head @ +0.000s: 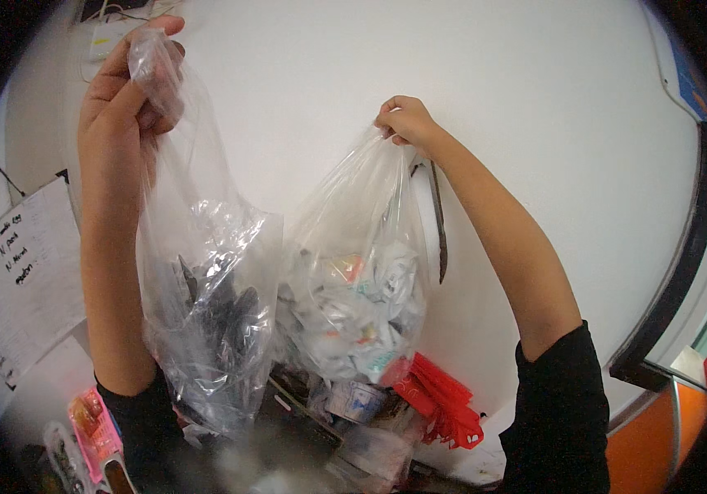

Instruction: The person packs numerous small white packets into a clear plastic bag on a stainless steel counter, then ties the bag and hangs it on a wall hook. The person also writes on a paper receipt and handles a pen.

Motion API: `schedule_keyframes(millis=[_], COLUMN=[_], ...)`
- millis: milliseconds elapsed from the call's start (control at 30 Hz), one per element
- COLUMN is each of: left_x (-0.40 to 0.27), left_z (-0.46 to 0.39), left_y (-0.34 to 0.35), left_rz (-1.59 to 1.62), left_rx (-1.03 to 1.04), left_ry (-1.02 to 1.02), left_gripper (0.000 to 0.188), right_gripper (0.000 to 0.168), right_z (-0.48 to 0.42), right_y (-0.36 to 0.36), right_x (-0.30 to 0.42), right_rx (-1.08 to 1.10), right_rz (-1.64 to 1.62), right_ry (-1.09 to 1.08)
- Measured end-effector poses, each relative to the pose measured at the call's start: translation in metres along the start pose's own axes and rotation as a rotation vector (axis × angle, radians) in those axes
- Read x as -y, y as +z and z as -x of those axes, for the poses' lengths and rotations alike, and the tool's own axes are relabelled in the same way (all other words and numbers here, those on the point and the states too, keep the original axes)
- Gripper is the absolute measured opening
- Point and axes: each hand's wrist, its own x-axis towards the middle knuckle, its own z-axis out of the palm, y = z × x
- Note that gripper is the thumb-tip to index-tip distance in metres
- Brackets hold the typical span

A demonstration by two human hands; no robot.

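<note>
Raised at the upper left, my left hand (125, 99) grips the top of a clear plastic bag (205, 346), its fingers partly behind the film. Dark items show through that bag's lower part. Higher than the bags' filled parts, near the centre, my right hand (412, 123) pinches the gathered top of a second clear plastic bag (353, 309). This one bulges with crumpled white wrappers or paper, some with orange and green marks. The two bags hang side by side and overlap or nearly touch at their sides.
A white wall (514, 80) stands behind the bags, with a dark strip-like object (438, 228) against it. Below are red plastic bags (437, 401) and a white round container (356, 401) among clutter. At left are a handwritten sheet (32, 278) and a pink basket (97, 432); at right, an orange panel (643, 438).
</note>
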Motion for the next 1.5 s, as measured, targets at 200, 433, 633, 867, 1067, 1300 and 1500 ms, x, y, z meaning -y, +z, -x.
schedule_keyframes(millis=[200, 433, 633, 867, 1067, 1300, 1500], left_x=[-0.002, 0.011, 0.014, 0.017, 0.017, 0.018, 0.021], left_z=[0.007, 0.013, 0.015, 0.020, 0.024, 0.026, 0.016], left_y=[0.000, 0.005, -0.001, -0.004, -0.002, 0.016, 0.015], left_rz=[0.010, 0.089, 0.064, 0.129, 0.053, 0.057, 0.085], left_rx=[-0.160, -0.169, -0.052, -0.097, -0.071, -0.065, -0.131], left_ry=[0.054, -0.037, -0.065, -0.053, -0.040, -0.035, -0.073], left_gripper=[0.025, 0.025, 0.024, 0.025, 0.022, 0.025, 0.026], right_gripper=[0.014, 0.020, 0.025, 0.027, 0.019, 0.026, 0.038], right_z=[-0.012, -0.010, 0.002, 0.007, 0.009, 0.011, 0.023], right_y=[-0.022, -0.035, -0.039, -0.048, -0.061, -0.056, -0.047], right_x=[-0.022, -0.016, -0.013, -0.028, -0.027, -0.048, -0.070], right_rx=[-0.049, -0.093, -0.021, -0.081, -0.121, -0.175, -0.275], right_rz=[0.184, 0.514, 0.772, 0.806, 0.873, 0.841, 0.879], right_ry=[-0.067, -0.122, -0.336, -0.556, -0.730, -0.904, -0.938])
